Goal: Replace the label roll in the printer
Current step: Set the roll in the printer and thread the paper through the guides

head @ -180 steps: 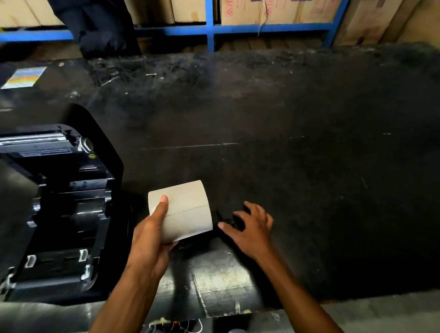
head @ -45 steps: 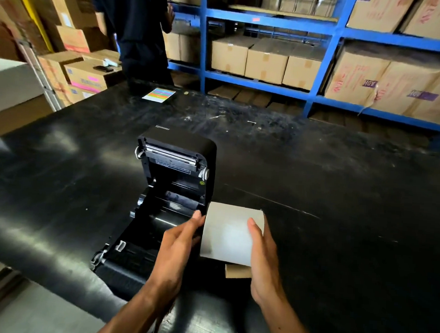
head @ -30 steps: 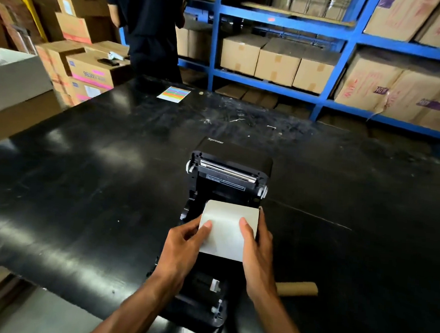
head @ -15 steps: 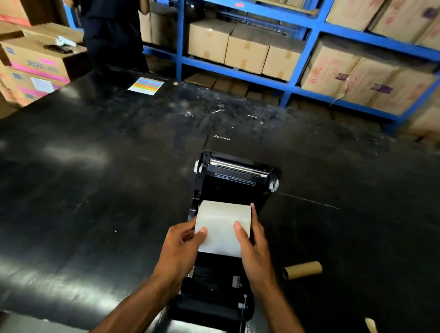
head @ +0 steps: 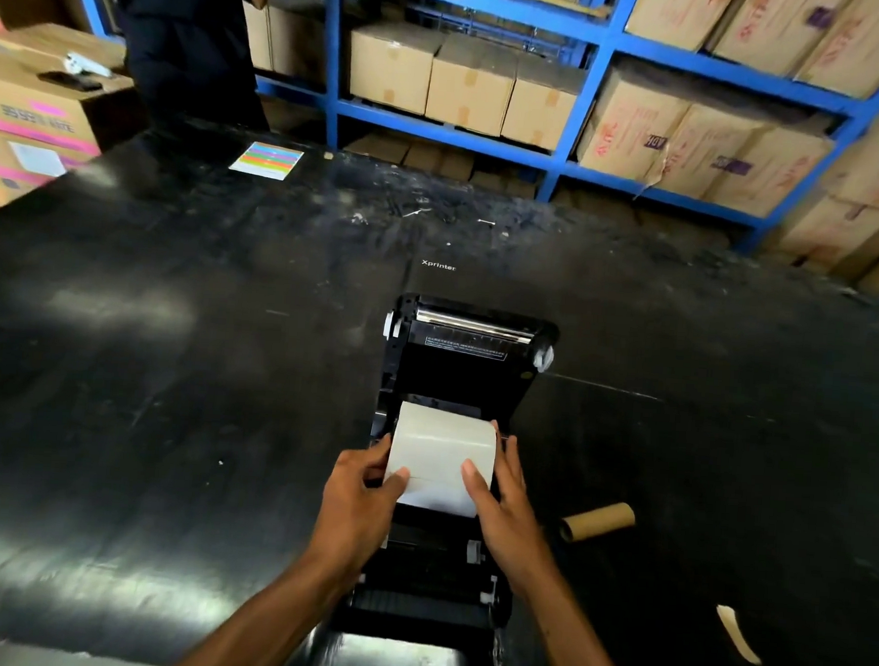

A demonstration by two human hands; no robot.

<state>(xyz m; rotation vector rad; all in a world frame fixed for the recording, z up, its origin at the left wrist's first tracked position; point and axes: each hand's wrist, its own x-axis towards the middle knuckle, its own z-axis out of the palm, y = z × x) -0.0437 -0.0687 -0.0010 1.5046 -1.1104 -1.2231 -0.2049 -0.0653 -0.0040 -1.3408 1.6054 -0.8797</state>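
A black label printer [head: 463, 370] stands open on the black table, lid tilted back and away from me. A white label roll [head: 440, 454] sits low in the printer's bay, its axis running left to right. My left hand [head: 360, 503] grips the roll's left end, thumb on its front face. My right hand [head: 506, 507] grips the right end, thumb also on the front. An empty brown cardboard core [head: 598, 520] lies on the table to the right of the printer.
The black table [head: 167, 367] spreads wide on all sides. A colour-striped card [head: 267, 160] lies at the far left. A torn paper scrap [head: 738, 634] lies near right. Blue shelving [head: 566, 155] with cartons stands behind. A person in dark clothes [head: 188, 34] stands at the far edge.
Both hands carried the roll from the table beside the printer over the open bay and lowered it in. The view turned to face the printer. The cardboard core now lies clear at right.
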